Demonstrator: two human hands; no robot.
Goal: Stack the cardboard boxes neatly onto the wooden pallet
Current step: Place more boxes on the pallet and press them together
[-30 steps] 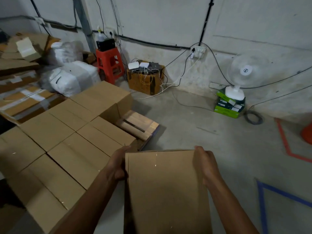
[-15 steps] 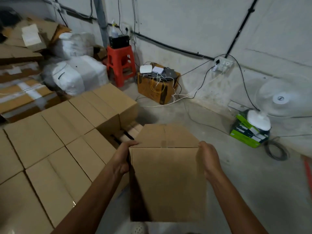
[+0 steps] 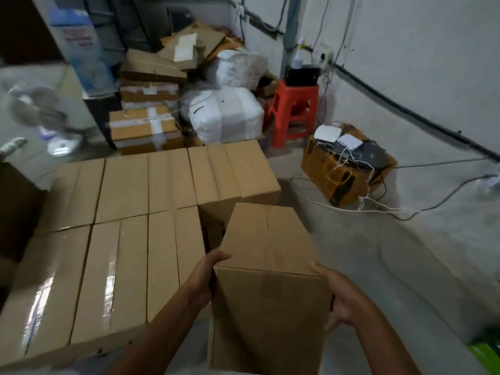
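fingers (image 3: 219, 257) of left hand (image 3: 204, 277) curled over top left edge of carried box (image 3: 266, 247); right hand (image 3: 341, 301) clasps its right side. both forearms reach forward, box upright, just right of stacked boxes (image 3: 130, 212). red stool (image 3: 295, 112) and wired carton (image 3: 343, 174) on floor (image 3: 392, 253) beyond, well apart

It is a storeroom or small warehouse: a bare concrete floor (image 3: 378, 253), sealed cardboard boxes (image 3: 124, 190) in tight rows at near left, taped cartons (image 3: 146, 128) and white wrapped bales (image 3: 224, 115) heaped in the far corner, and exposed cables (image 3: 405, 112) along painted walls.
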